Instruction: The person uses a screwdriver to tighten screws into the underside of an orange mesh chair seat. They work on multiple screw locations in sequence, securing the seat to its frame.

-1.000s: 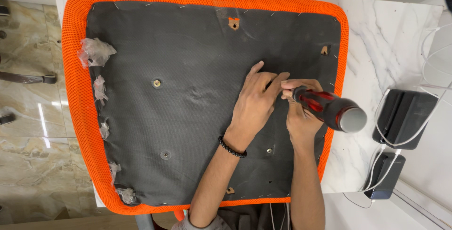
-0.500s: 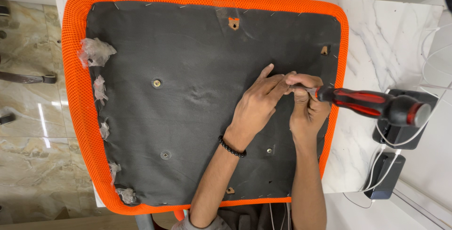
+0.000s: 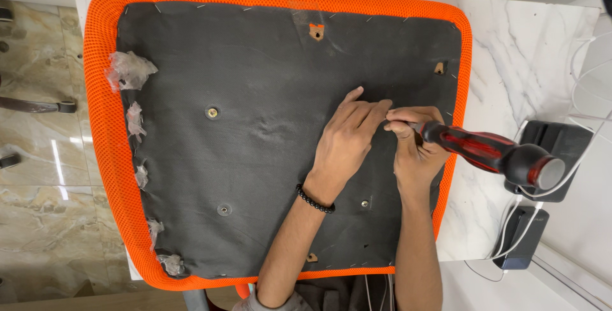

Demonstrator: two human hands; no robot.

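An upturned chair seat (image 3: 255,151) lies on a white marble table; it has a dark grey fabric underside and an orange mesh border (image 3: 102,158). My left hand (image 3: 347,139), with a black bead bracelet at the wrist, rests on the fabric, its fingertips pinched at a spot near the right side. My right hand (image 3: 414,148) grips a red and black screwdriver (image 3: 497,155) whose tip meets the fabric at my left fingertips. The handle points out to the right, over the orange border.
Metal threaded inserts (image 3: 212,113) dot the fabric, and torn plastic scraps (image 3: 131,72) cling along the left border. A black charger box (image 3: 554,148) and a smaller dark device (image 3: 519,238) with white cables sit on the marble table (image 3: 510,69) to the right. Tiled floor shows at left.
The screwdriver handle swung out to the right, then dropped slightly lower and closer to me. My left fingers stay pinched at the tool tip.
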